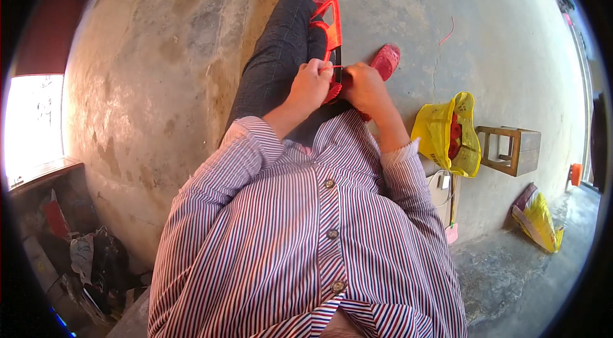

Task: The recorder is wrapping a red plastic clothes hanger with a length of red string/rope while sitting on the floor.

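Over my lap lies a red woven frame-like piece point(333, 34) with open gaps and a dark strip along its near part. A thin red cord point(333, 67) stretches between my two hands. My left hand point(311, 84) is closed, its thumb and fingers pinching the cord beside the woven piece. Close by on the other side, my right hand point(365, 88) is curled shut at the cord's other end; its fingertips are turned away and partly hidden. The near end of the woven piece shows between the hands, against my dark trousers.
A red slipper point(386, 61) rests on the concrete floor beyond my right hand. To the right stand a yellow bag point(440, 130) with red material inside and a small wooden stool point(525, 151). Another yellow sack point(541, 223) lies farther right. Clutter point(89, 261) fills the lower left.
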A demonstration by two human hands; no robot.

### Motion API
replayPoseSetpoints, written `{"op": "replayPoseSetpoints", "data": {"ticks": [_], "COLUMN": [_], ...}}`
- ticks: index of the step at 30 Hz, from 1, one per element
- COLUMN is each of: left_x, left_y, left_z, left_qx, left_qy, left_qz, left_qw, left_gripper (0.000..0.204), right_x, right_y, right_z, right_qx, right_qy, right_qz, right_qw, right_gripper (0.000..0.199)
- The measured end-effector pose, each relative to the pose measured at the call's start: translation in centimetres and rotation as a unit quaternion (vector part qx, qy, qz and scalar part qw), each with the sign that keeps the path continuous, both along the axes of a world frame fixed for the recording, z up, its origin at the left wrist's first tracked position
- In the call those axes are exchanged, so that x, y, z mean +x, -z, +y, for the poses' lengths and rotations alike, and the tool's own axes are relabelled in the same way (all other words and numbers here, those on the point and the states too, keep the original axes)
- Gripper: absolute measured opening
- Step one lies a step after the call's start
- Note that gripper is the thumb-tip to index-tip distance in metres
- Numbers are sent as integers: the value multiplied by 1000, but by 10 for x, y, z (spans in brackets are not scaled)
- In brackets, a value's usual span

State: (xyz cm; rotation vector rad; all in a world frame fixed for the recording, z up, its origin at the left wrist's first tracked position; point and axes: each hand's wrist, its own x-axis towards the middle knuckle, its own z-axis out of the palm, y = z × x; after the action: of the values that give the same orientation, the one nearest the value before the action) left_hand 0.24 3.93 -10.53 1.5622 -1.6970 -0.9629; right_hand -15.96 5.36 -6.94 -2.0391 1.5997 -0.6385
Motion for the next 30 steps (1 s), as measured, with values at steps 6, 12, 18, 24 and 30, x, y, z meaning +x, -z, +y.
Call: {"op": "replayPoseSetpoints", "data": {"ticks": [6, 12, 18, 24, 30], "left_x": [15, -9, -1, -13, -8], "left_y": [-41, -111, -87, -57, -61], "left_z": [-12, 2, -13, -8, -15], "left_qx": [-100, -243, 55, 280, 419], "left_qy": [1, 39, 37, -21, -29], "left_qz": [-45, 11, 62, 251, 331], "left_qw": [994, 969, 996, 926, 845], "left_gripper": [11, 5, 18, 21, 22], "right_x": [-1, 12, -44, -121, -188], "right_y": [-9, -39, -50, -73, -61], "right_z": [2, 21, 27, 33, 117], "right_qx": [86, -80, 60, -9, 5], "right_qy": [48, -3, 169, 108, 99], "right_qz": [-316, -244, -561, -845, -871], "right_qw": [944, 966, 808, 523, 481], "right_gripper": [35, 50, 34, 36, 43]}}
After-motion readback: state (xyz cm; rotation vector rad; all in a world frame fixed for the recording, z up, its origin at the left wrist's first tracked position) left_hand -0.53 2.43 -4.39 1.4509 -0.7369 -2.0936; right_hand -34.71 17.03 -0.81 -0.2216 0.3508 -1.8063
